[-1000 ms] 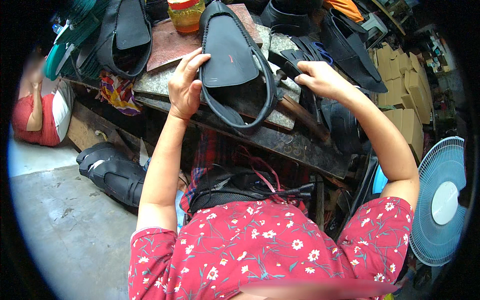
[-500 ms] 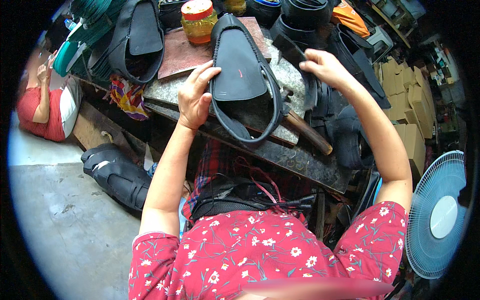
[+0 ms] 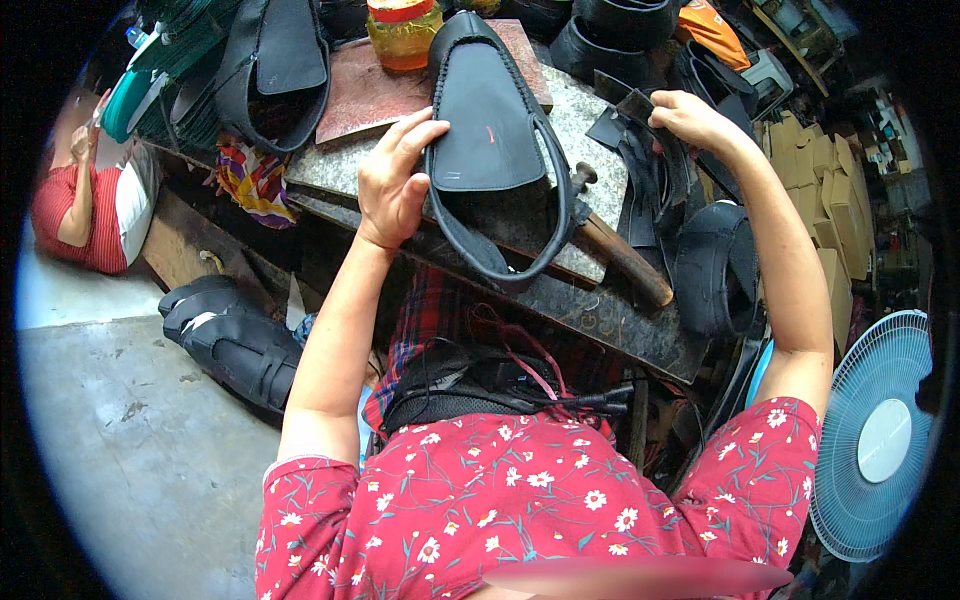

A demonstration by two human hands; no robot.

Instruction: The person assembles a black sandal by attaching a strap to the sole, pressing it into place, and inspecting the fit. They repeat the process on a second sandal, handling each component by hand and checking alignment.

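A black shoe upper (image 3: 485, 130) lies sole side up on the stone slab, with a stitched edge, a smooth black insole face and a looped back strap. My left hand (image 3: 393, 185) rests at its left edge, fingertips touching the rim, thumb spread apart. My right hand (image 3: 690, 122) is raised to the right, fingers pinched on a flat black strip (image 3: 636, 106). Beneath it, more dark strips (image 3: 645, 180) hang in a loose pile. A hammer (image 3: 622, 262) with a wooden handle lies between the upper and that pile.
A red-lidded jar of amber stuff (image 3: 402, 35) stands on a reddish board (image 3: 360, 95). Another black upper (image 3: 290, 75) is at left, black footwear (image 3: 715, 270) at right. A fan (image 3: 880, 440) stands at lower right. A person in red stripes (image 3: 85, 215) sits far left.
My right hand has moved right, away from the black upper, with the black strip in its fingers. My left hand stays at the upper's edge. The view has shifted slightly.
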